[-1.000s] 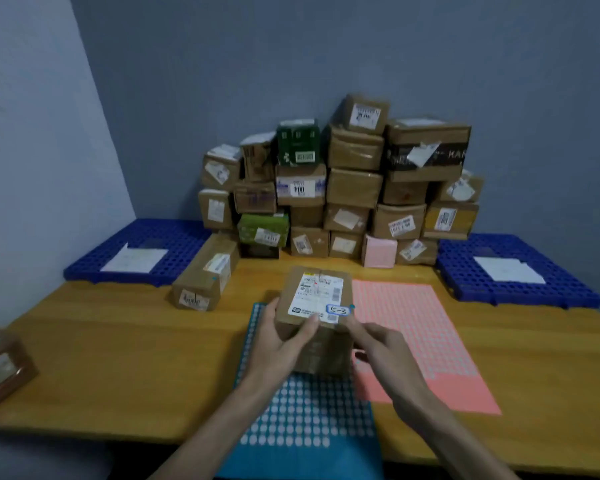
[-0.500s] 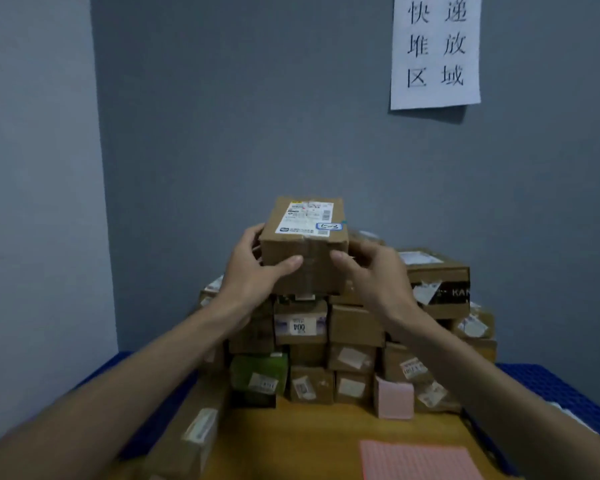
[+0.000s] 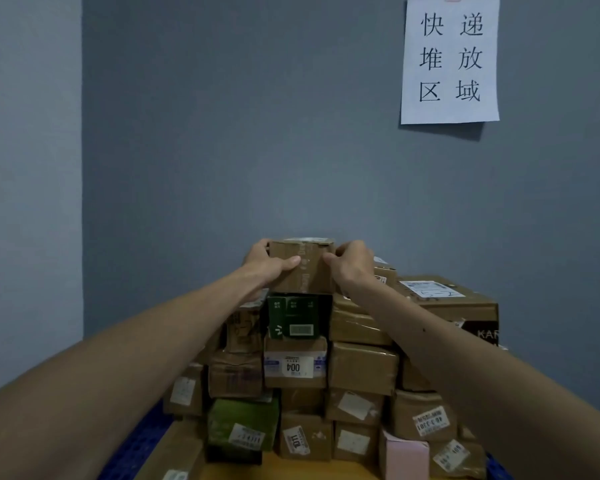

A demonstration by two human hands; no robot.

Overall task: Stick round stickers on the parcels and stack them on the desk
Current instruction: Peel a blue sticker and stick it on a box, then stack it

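A small brown cardboard parcel (image 3: 307, 268) sits at the top of the stacked parcels (image 3: 361, 368), right above a dark green box (image 3: 293, 317). My left hand (image 3: 265, 263) grips its left side, thumb across the front face. My right hand (image 3: 352, 263) grips its right side with curled fingers. The parcel's top label is barely visible edge-on, and any round sticker on it is hidden. The sticker sheets are out of view.
The stack leans against a grey-blue wall. A paper sign (image 3: 450, 58) hangs at the upper right. A large box (image 3: 447, 299) tops the right side of the pile. Blue pallet (image 3: 142, 441) and wooden desk (image 3: 291, 471) show at the bottom.
Both hands carried the parcel from the desk up and forward, then lowered it onto the top of the stack above the green box. My view tilted up to the wall.
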